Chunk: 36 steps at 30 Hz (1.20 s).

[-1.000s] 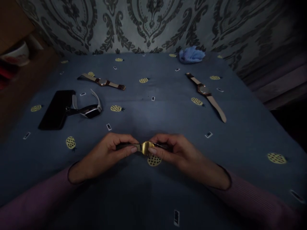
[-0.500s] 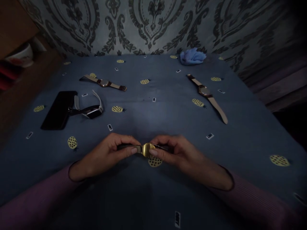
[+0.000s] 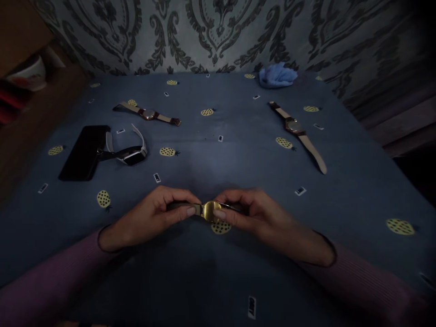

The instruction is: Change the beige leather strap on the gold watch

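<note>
A wristwatch [image 3: 210, 210] with a shiny gold-coloured case is held between my hands, low over the front of the table. My left hand [image 3: 160, 215] pinches its dark strap close to the case, thumb on top. On the other side, my right hand [image 3: 252, 213] grips the case's right edge, with the thumb lying across the gold surface. A thin dark strip, apparently the other half of the strap, shows under the right fingers; its end is hidden by the hand.
Two watches with pale-backed straps lie spread out, one back left [image 3: 149, 114], one at right [image 3: 293, 126]. At left, a smartwatch [image 3: 134, 157] sits beside a black phone [image 3: 85, 152]. A crumpled blue cloth [image 3: 277, 76] rests near the wall, and a bowl [image 3: 29, 75] stands on a shelf.
Both hands keep nearly the same hold on the gold watch. The view has tilted slightly, so the table items appear a little higher; nothing was picked up or put down.
</note>
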{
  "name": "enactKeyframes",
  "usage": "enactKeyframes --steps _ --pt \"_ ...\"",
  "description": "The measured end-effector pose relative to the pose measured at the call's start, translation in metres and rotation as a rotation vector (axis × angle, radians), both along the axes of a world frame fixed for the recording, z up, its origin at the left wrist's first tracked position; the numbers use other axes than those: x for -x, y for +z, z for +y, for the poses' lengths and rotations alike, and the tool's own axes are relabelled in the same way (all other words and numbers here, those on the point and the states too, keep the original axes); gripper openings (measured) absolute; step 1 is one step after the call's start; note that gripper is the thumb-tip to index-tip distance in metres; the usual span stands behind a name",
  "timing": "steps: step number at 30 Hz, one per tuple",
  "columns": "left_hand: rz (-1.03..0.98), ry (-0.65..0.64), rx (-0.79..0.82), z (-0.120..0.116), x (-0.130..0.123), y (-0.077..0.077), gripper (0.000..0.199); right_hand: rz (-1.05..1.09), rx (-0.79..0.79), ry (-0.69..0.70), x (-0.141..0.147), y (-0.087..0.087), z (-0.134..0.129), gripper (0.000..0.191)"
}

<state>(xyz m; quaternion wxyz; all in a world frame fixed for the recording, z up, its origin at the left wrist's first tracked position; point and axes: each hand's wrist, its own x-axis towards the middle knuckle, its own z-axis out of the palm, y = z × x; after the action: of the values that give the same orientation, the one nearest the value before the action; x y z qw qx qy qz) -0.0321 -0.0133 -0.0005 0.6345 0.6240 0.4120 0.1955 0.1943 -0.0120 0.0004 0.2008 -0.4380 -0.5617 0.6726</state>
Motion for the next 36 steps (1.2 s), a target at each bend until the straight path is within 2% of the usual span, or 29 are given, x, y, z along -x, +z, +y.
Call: enactKeyframes --steps 6,16,21,28,36 --pt "-0.022 0.046 0.076 0.000 -0.004 0.002 0.015 -0.006 -0.044 0.001 0.000 -0.002 -0.002 0.026" --pt "0.067 0.062 0.127 -0.001 -0.003 0.002 0.022 -0.010 -0.089 -0.027 0.004 -0.005 -0.005 0.026" --pt "0.043 0.071 0.148 -0.001 -0.004 0.004 0.022 -0.043 -0.123 -0.046 0.006 -0.004 -0.006 0.026" --pt "0.044 0.043 0.126 0.001 -0.004 0.002 0.024 -0.057 -0.120 -0.107 0.012 -0.002 -0.011 0.027" --pt "0.062 0.000 0.105 0.003 0.000 0.002 0.023 -0.034 -0.174 -0.168 0.016 -0.008 -0.017 0.024"
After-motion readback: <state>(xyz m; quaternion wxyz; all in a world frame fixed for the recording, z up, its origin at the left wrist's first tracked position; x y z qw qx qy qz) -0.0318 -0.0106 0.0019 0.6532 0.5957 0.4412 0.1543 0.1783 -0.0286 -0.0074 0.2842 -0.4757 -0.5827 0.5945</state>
